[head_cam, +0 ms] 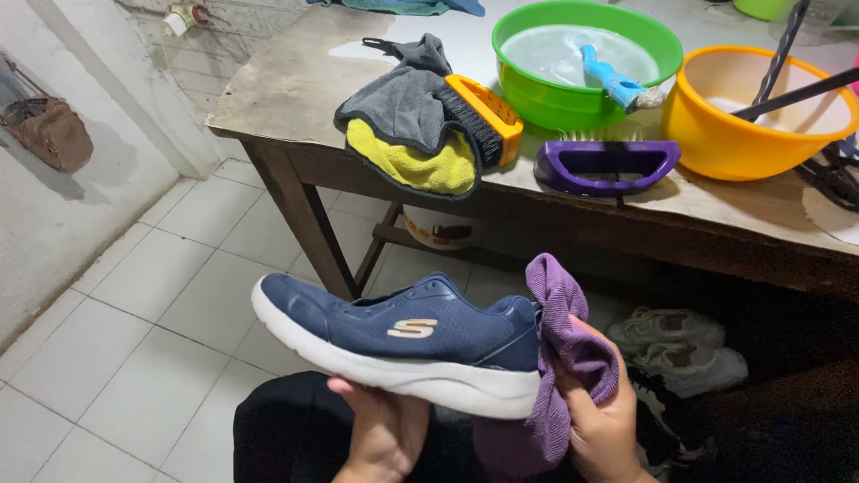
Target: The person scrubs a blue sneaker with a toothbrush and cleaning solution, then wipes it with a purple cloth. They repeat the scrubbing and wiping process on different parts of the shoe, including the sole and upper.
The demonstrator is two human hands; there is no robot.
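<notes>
In the head view, a navy blue mesh sneaker with a thick white sole (403, 335) lies on its side across the lower centre of the frame, toe pointing left. The left hand (385, 429) cups it from beneath, fingers closed against the sole. The right hand (601, 420) grips a purple terry cloth (564, 344), pressed against the sneaker's heel. Above, a worn wooden table (286, 85) carries a grey and yellow microfibre cloth (416, 134), an orange-backed scrubbing brush (483, 116), a purple plastic brush (607, 165), a green plastic basin (573, 94) and an orange plastic bowl (761, 112). White sneakers (684, 353) sit at lower right under the table.
</notes>
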